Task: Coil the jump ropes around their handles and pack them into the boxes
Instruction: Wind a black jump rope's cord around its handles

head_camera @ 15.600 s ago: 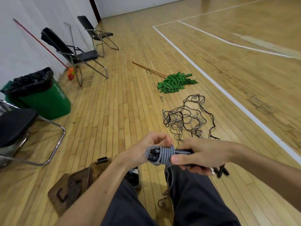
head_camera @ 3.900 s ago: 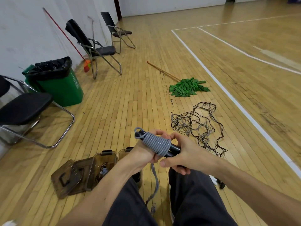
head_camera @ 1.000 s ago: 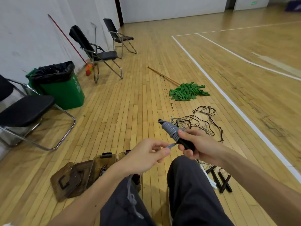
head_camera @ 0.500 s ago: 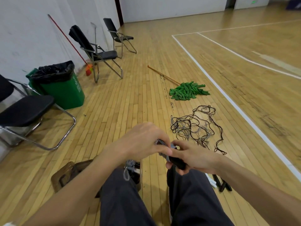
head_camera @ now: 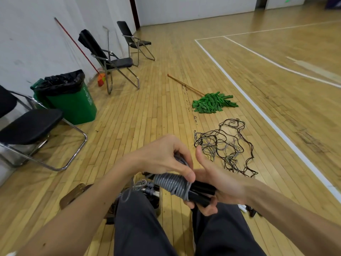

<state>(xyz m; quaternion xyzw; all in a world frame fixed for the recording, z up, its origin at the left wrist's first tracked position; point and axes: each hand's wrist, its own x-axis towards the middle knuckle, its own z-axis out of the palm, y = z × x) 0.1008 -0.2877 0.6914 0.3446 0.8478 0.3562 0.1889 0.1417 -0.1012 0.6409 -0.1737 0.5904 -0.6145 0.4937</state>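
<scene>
- Head view showed the left hand [head_camera: 162, 157] brought back onto the bundle. A second before, it had been off to one side, pinching the loose tail, while the right hand [head_camera: 221, 183] held the bundle up alone.
- The grey rope [head_camera: 173, 183] sat in tight turns around the black handles [head_camera: 201, 194], held over the lap between the two hands.
- The left fingers [head_camera: 181, 154] were curled over the top of the coil, and the thumb was pressed onto its last turns at the right-hand end.
- The right fingers [head_camera: 208, 209] were curled under the handles from below, while the thumb stood up free and touched nothing.
- Only a short tail [head_camera: 136, 187] hung off the left end, down over the left thigh. Several seconds earlier a long length had trailed between the knees.
- Judged from that, the winding of this rope was nearly done, and the end probably needed tucking so the turns would not spring loose.
- The brown boxes [head_camera: 73, 194] lay on the floor under the left knee, mostly hidden by the leg, so packing looked close at hand.
- A tangle of ropes [head_camera: 225, 145] lay on the floor well ahead, not yet coiled, so much of the task remained.
</scene>
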